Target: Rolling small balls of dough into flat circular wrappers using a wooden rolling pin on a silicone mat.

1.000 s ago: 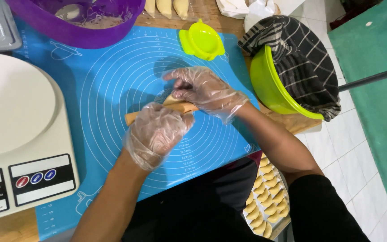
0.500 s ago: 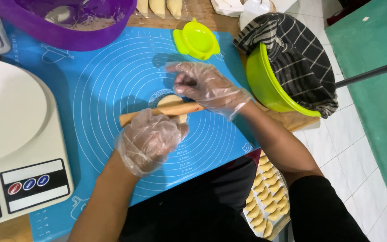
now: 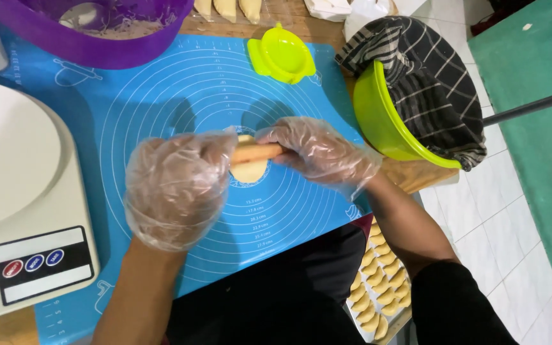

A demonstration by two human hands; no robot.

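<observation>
A small wooden rolling pin (image 3: pixel 255 153) lies across a pale round piece of dough (image 3: pixel 249 170) in the middle of a blue silicone baking mat (image 3: pixel 161 96). My left hand (image 3: pixel 174 185), in a clear plastic glove, covers the pin's left end. My right hand (image 3: pixel 317 152), gloved the same way, presses on its right end. Only the middle of the pin shows between the two hands.
A white kitchen scale (image 3: pixel 14 191) stands at the left. A purple bowl (image 3: pixel 97 32) sits at the back, a lime dumpling press (image 3: pixel 281 54) beyond the dough, a green bowl (image 3: pixel 384 121) under a striped cloth (image 3: pixel 429 83) at the right. A tray of shaped dumplings (image 3: pixel 378 281) lies below the table edge.
Both hands have spread apart along the pin, the left moving left and nearer the camera, the right settling onto the pin's right end. The dough looks flatter and wider.
</observation>
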